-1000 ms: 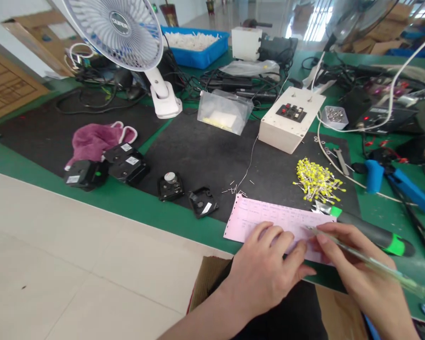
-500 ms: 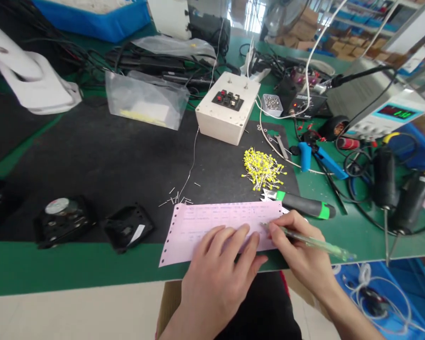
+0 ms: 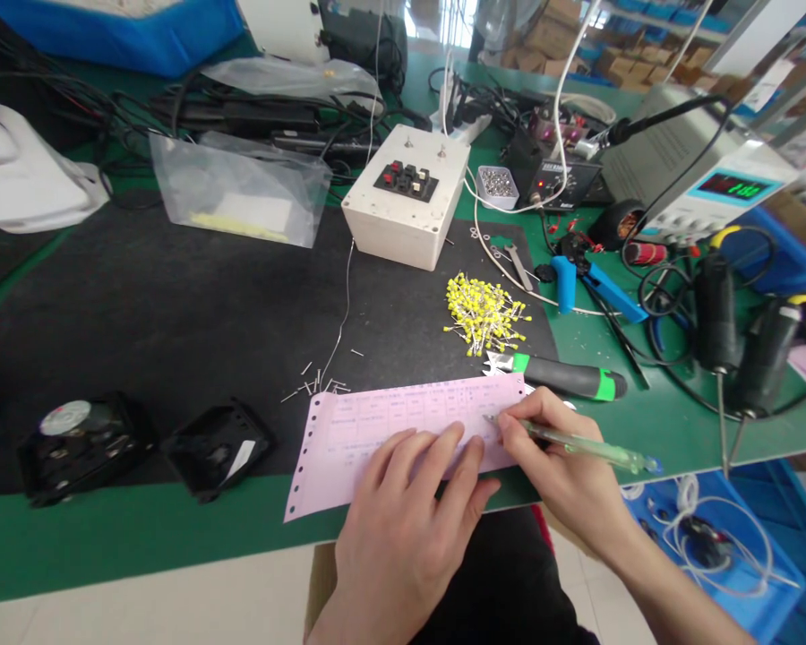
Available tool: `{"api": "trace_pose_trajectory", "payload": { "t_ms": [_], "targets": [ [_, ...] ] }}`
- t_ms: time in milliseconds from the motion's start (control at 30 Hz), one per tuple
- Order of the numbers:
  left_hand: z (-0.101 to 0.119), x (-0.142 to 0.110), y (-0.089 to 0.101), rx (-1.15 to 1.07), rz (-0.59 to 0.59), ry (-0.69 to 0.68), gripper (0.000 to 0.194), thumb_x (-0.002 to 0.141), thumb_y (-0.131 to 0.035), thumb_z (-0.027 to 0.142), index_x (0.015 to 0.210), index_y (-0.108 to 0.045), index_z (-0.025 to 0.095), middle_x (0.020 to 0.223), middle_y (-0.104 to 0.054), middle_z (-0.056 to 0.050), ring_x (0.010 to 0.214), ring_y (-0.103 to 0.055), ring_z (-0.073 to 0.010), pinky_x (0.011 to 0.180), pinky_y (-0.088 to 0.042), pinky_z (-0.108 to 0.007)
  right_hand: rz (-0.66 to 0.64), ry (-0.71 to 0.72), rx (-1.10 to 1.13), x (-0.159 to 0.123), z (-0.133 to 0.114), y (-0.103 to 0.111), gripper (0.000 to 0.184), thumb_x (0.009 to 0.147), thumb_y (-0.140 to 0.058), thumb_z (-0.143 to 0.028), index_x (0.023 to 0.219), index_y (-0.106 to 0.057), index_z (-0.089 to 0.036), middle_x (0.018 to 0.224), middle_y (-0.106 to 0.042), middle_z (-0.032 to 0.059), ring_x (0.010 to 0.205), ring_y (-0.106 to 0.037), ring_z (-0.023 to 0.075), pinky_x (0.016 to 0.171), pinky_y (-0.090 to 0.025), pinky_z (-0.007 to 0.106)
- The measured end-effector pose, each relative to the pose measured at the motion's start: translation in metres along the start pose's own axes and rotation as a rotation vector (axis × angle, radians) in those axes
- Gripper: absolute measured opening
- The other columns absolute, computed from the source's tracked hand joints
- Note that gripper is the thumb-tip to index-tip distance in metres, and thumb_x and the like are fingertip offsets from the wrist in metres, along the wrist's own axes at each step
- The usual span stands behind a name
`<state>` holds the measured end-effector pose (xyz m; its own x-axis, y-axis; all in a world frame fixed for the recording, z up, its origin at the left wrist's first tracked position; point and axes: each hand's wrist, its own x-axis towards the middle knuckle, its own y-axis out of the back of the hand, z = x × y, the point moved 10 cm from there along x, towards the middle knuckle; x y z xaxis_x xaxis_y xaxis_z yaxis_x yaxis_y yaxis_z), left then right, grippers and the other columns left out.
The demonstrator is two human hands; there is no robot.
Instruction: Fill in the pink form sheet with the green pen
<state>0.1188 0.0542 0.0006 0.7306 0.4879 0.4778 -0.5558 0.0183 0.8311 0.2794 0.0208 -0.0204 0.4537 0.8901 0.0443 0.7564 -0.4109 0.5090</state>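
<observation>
Pen (image 3: 578,442) tip shifted left between fingers (image 3: 520,430).

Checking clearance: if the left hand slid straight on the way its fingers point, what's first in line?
Likely the right hand gripping the pen: the left hand lies flat on the pink form, fingers aimed up-right. Depth unclear.

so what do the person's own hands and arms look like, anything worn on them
Both hands are bare: no gloves, rings or watch show on the left hand or the right hand. The forearms are bare too, with no sleeve reaching the wrists. The fingernails are short and unpainted.
</observation>
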Motion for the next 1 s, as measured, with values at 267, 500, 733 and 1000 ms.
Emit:
{"api": "trace_pose_trajectory", "payload": {
  "t_ms": [267,500,733,1000],
  "targets": [
    [0.0022,0.0033,0.0034,-0.006,0.013,-0.005,0.034,0.095,-0.074,0.032,0.128,-0.072,0.023,0.132,-0.072,-0.002,0.110,-0.062,-0.0264,0.098,-0.049,-0.045,0.009,0.020,-0.017,-0.0010,-0.0057,0.0007,0.015,0.099,-0.062,-0.024,0.085,-0.060,-0.022,0.073,-0.058,-0.0052,0.064,-0.050,0.0109,0.062,-0.039,0.026],
    [0.0017,0.0022,0.0042,0.002,0.013,-0.005,0.035,0.096,-0.074,0.032,0.129,-0.071,0.023,0.133,-0.071,-0.002,0.111,-0.062,-0.0263,0.098,-0.048,-0.046,0.043,0.006,-0.020,-0.0032,-0.0032,0.0056,0.016,0.098,-0.063,-0.025,0.083,-0.060,-0.021,0.070,-0.057,-0.0057,0.061,-0.049,0.0108,0.060,-0.038,0.026],
    [0.0022,-0.0008,0.0031,0.000,0.002,-0.002,0.035,0.096,-0.074,0.034,0.130,-0.071,0.024,0.133,-0.071,-0.001,0.111,-0.062,-0.0262,0.100,-0.048,-0.046,0.039,-0.001,-0.018,-0.0019,-0.0025,0.0057,0.016,0.098,-0.063,-0.026,0.084,-0.061,-0.021,0.071,-0.057,-0.0053,0.062,-0.050,0.0110,0.059,-0.038,0.026],
    [0.0023,0.0012,0.0060,0.007,0.017,-0.005,0.033,0.096,-0.073,0.032,0.128,-0.072,0.023,0.131,-0.072,-0.001,0.110,-0.063,-0.0259,0.098,-0.049,-0.045,0.007,0.000,-0.015,-0.0020,-0.0060,0.0012,0.015,0.099,-0.063,-0.027,0.085,-0.062,-0.021,0.074,-0.060,-0.0044,0.065,-0.052,0.0121,0.063,-0.040,0.027]
  ]
}}
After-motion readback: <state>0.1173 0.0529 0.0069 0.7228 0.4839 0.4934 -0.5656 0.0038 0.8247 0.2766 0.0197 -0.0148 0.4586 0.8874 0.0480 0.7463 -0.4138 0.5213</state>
